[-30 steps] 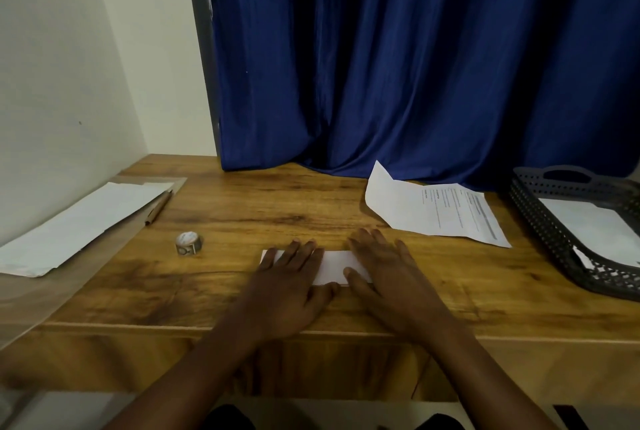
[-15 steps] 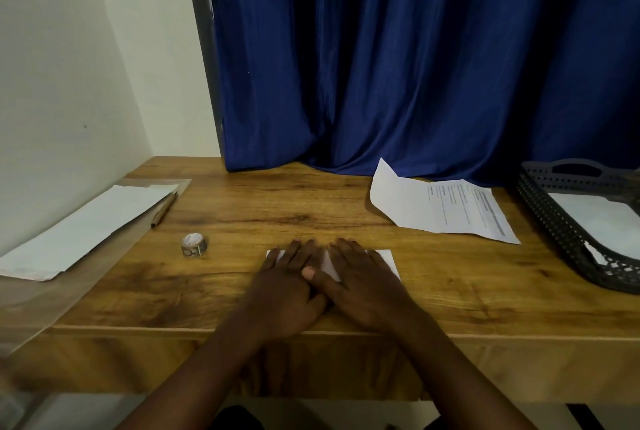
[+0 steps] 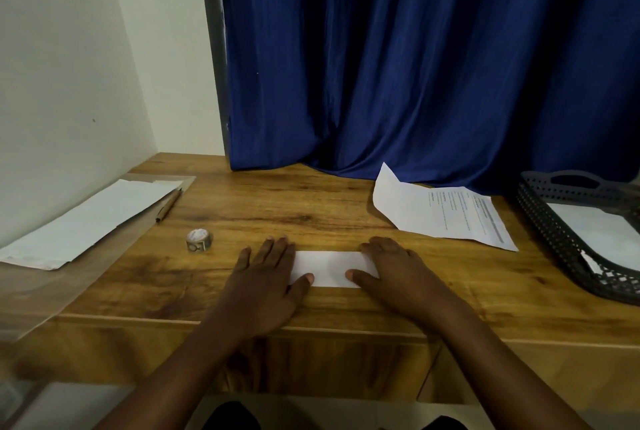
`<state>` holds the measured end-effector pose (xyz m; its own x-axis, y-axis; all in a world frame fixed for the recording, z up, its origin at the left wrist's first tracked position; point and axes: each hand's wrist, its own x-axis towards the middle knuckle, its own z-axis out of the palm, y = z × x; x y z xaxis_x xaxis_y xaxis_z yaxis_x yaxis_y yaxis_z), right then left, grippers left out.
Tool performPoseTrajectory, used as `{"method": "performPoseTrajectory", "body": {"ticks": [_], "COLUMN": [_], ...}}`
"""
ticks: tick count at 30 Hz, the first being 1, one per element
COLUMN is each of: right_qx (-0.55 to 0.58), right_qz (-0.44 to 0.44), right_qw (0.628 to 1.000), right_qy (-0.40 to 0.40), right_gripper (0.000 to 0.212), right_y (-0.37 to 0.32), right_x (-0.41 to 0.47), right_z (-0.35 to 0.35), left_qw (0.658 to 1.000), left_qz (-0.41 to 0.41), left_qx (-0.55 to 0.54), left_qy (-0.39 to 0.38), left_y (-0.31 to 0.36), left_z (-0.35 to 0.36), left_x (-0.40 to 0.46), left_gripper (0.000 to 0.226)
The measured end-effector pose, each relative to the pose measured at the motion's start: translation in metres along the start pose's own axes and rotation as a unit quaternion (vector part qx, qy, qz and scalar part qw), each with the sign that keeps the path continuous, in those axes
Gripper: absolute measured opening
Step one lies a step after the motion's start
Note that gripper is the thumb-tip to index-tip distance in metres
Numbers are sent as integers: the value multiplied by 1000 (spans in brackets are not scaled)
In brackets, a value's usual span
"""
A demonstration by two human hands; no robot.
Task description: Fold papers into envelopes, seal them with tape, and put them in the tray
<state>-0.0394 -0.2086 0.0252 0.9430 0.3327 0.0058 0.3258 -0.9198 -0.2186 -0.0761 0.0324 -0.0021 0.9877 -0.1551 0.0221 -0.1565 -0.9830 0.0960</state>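
Both hands, left (image 3: 265,277) and right (image 3: 393,272), lay flat with straight fingers pressing the ends of the folded paper (image 3: 329,268) on the table (image 3: 311,208); lifting before taping risked folds springing open.

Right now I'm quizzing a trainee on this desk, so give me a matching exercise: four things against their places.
Things:
1. tape roll
2. printed sheet
3. tray
4. folded paper

Places:
A. far right of the desk
B. between the two hands
C. left of the left hand
D. by the curtain, beyond the right hand

Pairs: 1-C, 2-D, 3-A, 4-B
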Motion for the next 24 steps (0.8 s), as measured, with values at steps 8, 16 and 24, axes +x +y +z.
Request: {"method": "performPoseTrajectory", "body": {"ticks": [8, 16, 24], "right_qx": [-34, 40, 253], "right_qz": [-32, -68, -14], "right_qw": [994, 977, 938], "right_qy": [-103, -197, -236], "right_gripper": [52, 45, 27], "right_y": [-13, -16, -6], "right_x": [25, 39, 21], "right_z": [-44, -48, -43], "left_qw": [1000, 999, 997], "left_qz": [18, 31, 21], "left_qx": [10, -11, -66], "left_qy": [0, 12, 45], "left_y": [-4, -4, -3], "left_z": [-1, 0, 2], "left_x": [-3, -2, -2], "left_gripper": [74, 77, 92]}}
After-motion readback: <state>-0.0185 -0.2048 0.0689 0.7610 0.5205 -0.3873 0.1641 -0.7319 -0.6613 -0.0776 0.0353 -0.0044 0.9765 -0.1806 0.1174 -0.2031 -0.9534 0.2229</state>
